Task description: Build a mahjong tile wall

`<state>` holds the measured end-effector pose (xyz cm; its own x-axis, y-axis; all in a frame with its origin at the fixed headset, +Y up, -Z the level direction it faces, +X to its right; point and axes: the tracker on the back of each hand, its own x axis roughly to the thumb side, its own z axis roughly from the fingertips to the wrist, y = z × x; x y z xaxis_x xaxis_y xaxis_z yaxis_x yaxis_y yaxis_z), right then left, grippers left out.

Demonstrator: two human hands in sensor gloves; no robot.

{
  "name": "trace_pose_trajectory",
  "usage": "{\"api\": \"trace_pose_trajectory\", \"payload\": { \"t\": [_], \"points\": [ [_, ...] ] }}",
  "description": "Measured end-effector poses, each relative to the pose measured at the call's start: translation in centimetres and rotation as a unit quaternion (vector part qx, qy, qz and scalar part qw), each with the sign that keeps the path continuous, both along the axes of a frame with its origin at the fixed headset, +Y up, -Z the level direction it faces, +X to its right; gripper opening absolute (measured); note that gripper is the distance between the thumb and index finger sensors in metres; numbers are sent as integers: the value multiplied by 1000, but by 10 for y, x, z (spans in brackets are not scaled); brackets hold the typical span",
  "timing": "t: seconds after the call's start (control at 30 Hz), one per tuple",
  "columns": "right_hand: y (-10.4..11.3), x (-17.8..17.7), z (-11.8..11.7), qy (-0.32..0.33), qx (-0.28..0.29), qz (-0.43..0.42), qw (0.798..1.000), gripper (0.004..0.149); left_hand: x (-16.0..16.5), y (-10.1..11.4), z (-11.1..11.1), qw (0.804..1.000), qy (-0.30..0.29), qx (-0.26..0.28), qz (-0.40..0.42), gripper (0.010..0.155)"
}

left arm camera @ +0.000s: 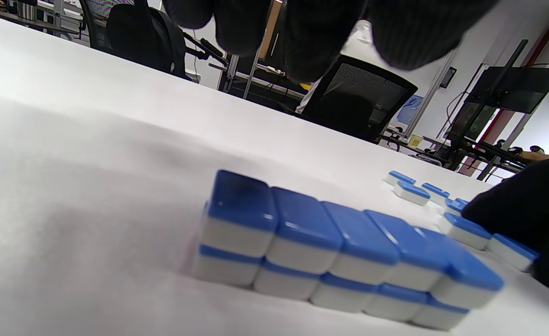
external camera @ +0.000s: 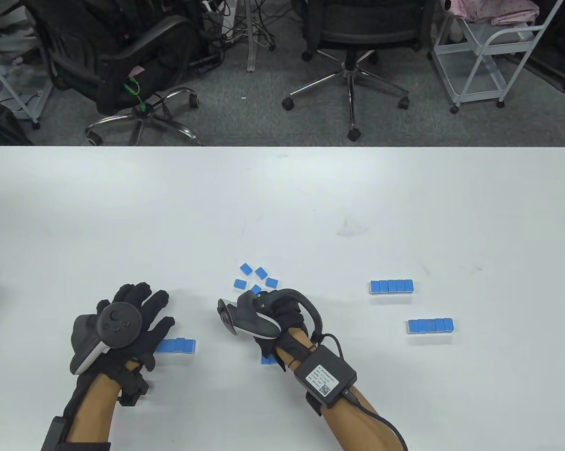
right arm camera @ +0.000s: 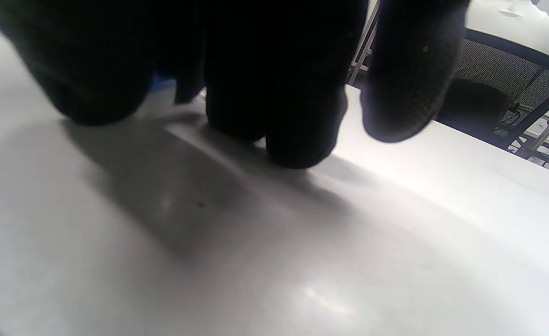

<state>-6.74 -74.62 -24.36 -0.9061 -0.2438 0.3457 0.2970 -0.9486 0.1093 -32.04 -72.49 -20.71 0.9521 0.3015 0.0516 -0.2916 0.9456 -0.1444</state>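
1. Left hand [external camera: 132, 319] is spread flat with straight fingers and nothing is held; the near-left wall segment [external camera: 176, 346] lies just under and right of its fingertips, its long axis running left to right.
2. That segment [left arm camera: 344, 252] is seen in the left wrist view as five glossy blue-backed, white-faced tiles stacked two high.
3. Loose tiles [external camera: 256, 277] are scattered face down just beyond the right hand [external camera: 263, 319], which is the nearer hand. Its fingers are curled low over the table [external camera: 282, 197]; whether a tile is pinched cannot be told.
4. Two finished segments [external camera: 391, 286] and [external camera: 430, 326] are set well to the right.
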Motion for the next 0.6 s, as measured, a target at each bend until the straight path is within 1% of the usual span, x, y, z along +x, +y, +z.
{"api": "trace_pose_trajectory", "payload": {
  "t": [0.1,0.17,0.27,0.33,0.47,0.53,0.6],
  "points": [
    [1,4,2,10,-12,-8,1000,56,0,0,0,1000,0,-1,1,64],
    [4,14,3,14,-33,-15,999,56,0,0,0,1000,0,-1,1,64],
    [7,38,5,1,-73,-43,996,56,0,0,0,1000,1,0,1,64],
    [6,63,13,-8,-93,-40,995,56,-1,0,0,1000,1,1,1,64],
    [3,93,32,-18,-111,-54,992,57,0,0,0,1000,1,1,0,64],
    [3,99,41,-19,-113,-70,991,57,0,0,0,1000,0,0,-2,64],
    [1,99,51,-12,-99,-75,992,57,0,0,0,1000,-1,0,-2,64]
  ]
}}
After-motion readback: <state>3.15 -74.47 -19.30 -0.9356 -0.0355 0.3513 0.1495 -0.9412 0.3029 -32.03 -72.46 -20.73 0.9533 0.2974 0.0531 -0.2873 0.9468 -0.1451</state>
